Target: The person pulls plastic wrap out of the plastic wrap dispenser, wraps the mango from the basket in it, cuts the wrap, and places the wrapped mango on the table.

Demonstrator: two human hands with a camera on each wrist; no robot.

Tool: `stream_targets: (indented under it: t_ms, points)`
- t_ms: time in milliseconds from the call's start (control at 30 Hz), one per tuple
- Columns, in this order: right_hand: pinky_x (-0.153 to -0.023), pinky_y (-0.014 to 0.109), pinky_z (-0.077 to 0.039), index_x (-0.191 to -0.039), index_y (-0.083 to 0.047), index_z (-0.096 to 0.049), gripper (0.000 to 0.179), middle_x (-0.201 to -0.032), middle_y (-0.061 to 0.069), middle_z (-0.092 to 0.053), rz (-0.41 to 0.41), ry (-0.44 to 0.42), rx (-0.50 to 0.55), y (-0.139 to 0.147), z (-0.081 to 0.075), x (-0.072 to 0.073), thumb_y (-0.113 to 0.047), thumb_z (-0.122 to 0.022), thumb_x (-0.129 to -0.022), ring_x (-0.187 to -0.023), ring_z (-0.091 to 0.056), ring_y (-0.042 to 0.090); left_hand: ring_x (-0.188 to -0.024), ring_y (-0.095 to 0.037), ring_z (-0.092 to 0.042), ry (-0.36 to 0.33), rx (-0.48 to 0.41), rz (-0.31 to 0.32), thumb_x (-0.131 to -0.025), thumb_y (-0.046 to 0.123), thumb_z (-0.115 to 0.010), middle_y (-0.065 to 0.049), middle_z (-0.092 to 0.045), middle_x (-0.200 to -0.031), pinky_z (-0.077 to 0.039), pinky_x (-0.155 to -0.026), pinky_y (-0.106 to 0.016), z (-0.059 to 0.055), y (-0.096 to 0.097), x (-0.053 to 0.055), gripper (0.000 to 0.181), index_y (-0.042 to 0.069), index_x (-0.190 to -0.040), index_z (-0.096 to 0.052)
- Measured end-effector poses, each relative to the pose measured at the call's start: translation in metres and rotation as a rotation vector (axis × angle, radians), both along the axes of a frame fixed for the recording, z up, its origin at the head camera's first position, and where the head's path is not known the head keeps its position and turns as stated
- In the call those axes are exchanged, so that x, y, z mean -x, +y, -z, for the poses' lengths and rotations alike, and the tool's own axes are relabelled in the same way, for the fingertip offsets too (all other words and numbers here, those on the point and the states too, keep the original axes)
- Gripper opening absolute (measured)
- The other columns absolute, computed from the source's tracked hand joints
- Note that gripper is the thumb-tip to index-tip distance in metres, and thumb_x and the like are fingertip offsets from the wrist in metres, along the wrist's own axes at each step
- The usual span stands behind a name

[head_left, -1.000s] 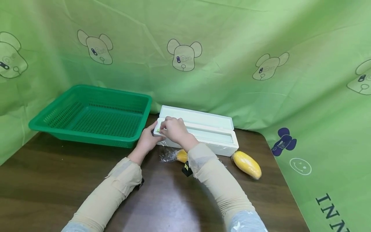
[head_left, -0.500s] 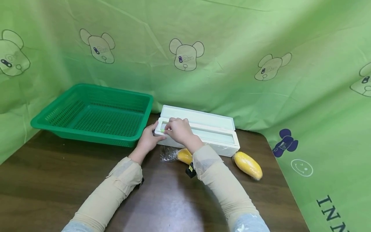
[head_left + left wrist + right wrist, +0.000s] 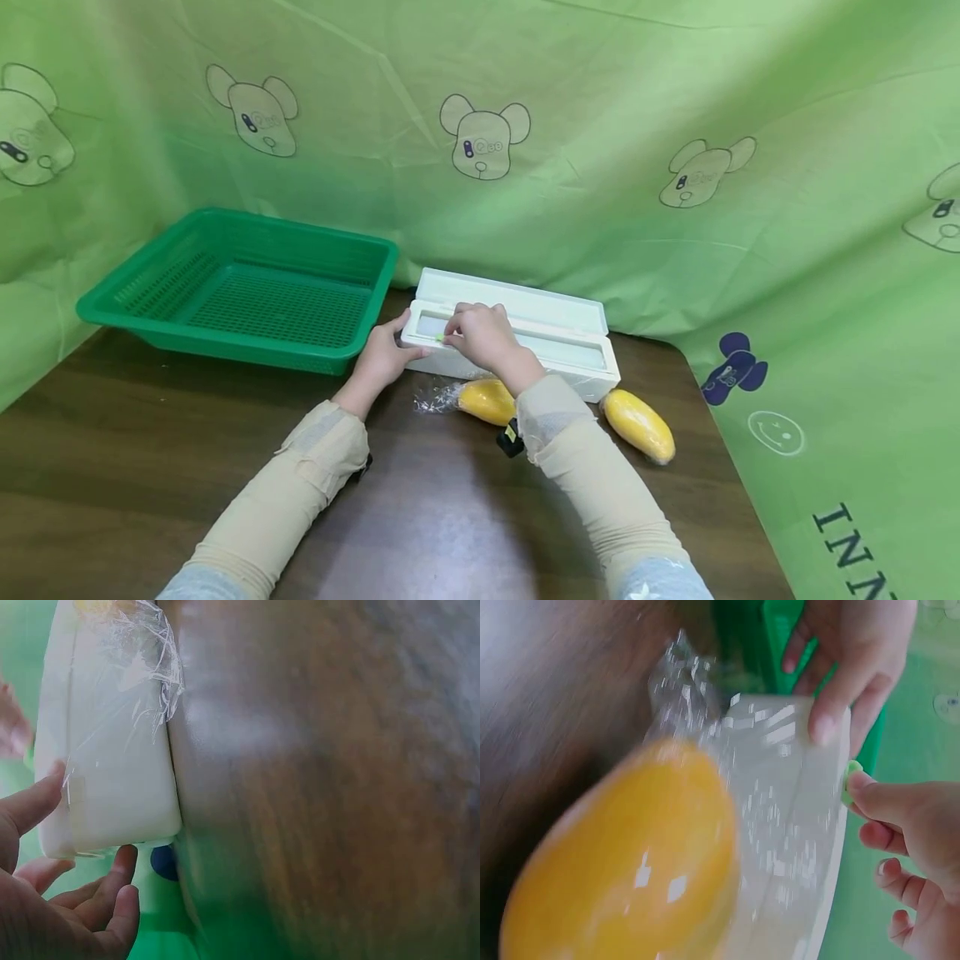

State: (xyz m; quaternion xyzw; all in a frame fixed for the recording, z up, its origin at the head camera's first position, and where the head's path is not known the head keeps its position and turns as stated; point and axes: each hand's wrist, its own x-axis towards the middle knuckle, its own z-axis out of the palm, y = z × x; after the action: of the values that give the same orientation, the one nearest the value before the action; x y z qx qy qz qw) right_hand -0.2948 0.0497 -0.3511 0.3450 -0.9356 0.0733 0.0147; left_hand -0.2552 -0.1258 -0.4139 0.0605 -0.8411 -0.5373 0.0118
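A white cling film dispenser box lies on the table with its long lid raised behind it. My left hand holds the box's left end, thumb on the front and the other fingers round the end. My right hand pinches a small green slide cutter between thumb and index finger at the box's front edge. Clear film hangs at the front, bunched beside a yellow mango-like fruit below my right wrist. A second yellow fruit, wrapped in shiny film, lies off the box's right end.
A green plastic basket stands at the back left, close to the box's left end. Green printed cloth hangs right behind the dark wooden table. A small black wrist camera sits under the right forearm.
My right hand has slid a short way right along the box's front edge with the slide cutter, uncovering more of the nearer fruit. The left hand has kept its hold on the box's end.
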Motion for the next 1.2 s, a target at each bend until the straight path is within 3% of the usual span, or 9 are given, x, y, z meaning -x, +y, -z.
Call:
stream_targets:
  t_ms: [267,433,700,900,1033,1200]
  points:
    - [-0.084,0.043,-0.039,-0.103,-0.013,-0.08,0.015,-0.098,-0.002,-0.068,0.018,-0.033,0.01,0.044,-0.004,0.001,-0.024,-0.075,-0.095,-0.088,-0.062,0.02,-0.151,-0.034,-0.025,-0.02,-0.006,-0.008,-0.093,0.011,-0.077,-0.02,-0.031,-0.162,-0.026,-0.12,-0.047,0.001,0.0,0.0,0.081,0.001,-0.158,-0.03]
    - [-0.085,0.044,-0.039,-0.103,-0.012,-0.08,0.014,-0.096,-0.002,-0.067,-0.013,-0.02,0.023,0.065,-0.001,0.002,-0.023,-0.075,-0.095,-0.088,-0.063,0.02,-0.152,-0.034,-0.024,-0.041,-0.003,-0.002,-0.094,0.012,-0.076,-0.019,-0.03,-0.163,-0.025,-0.12,-0.047,0.003,0.0,-0.001,0.081,0.003,-0.159,-0.029]
    - [-0.081,0.046,-0.039,-0.099,-0.013,-0.08,0.01,-0.094,-0.003,-0.066,0.014,-0.012,0.038,0.097,-0.003,0.002,-0.02,-0.076,-0.094,-0.087,-0.062,0.022,-0.151,-0.035,-0.025,-0.033,0.007,-0.003,-0.093,0.011,-0.077,-0.021,-0.03,-0.162,-0.025,-0.12,-0.048,0.002,0.0,0.001,0.08,0.002,-0.158,-0.031]
    - [-0.081,0.048,-0.043,-0.101,-0.01,-0.079,0.011,-0.097,0.0,-0.067,0.008,-0.059,0.048,0.099,-0.004,0.002,-0.018,-0.074,-0.095,-0.086,-0.063,0.023,-0.152,-0.035,-0.024,-0.023,0.029,0.01,-0.095,0.011,-0.074,-0.018,-0.029,-0.164,-0.025,-0.12,-0.05,0.003,0.001,-0.001,0.08,0.008,-0.161,-0.029]
    - [-0.081,0.047,-0.042,-0.101,-0.01,-0.079,0.011,-0.097,0.0,-0.066,0.006,-0.065,0.049,0.097,-0.004,0.003,-0.018,-0.074,-0.095,-0.084,-0.063,0.022,-0.15,-0.035,-0.028,-0.01,0.07,0.027,-0.097,0.011,-0.072,-0.018,-0.035,-0.162,-0.028,-0.118,-0.05,0.002,0.001,-0.003,0.07,0.013,-0.158,-0.039]
    - [-0.078,0.045,-0.04,-0.099,-0.011,-0.08,0.01,-0.093,-0.001,-0.065,-0.005,-0.04,0.048,0.099,-0.005,0.004,-0.018,-0.076,-0.094,-0.081,-0.062,0.02,-0.149,-0.034,-0.031,-0.021,0.106,0.037,-0.097,0.012,-0.072,-0.02,-0.038,-0.159,-0.031,-0.117,-0.049,-0.003,0.002,-0.002,0.062,0.011,-0.153,-0.047]
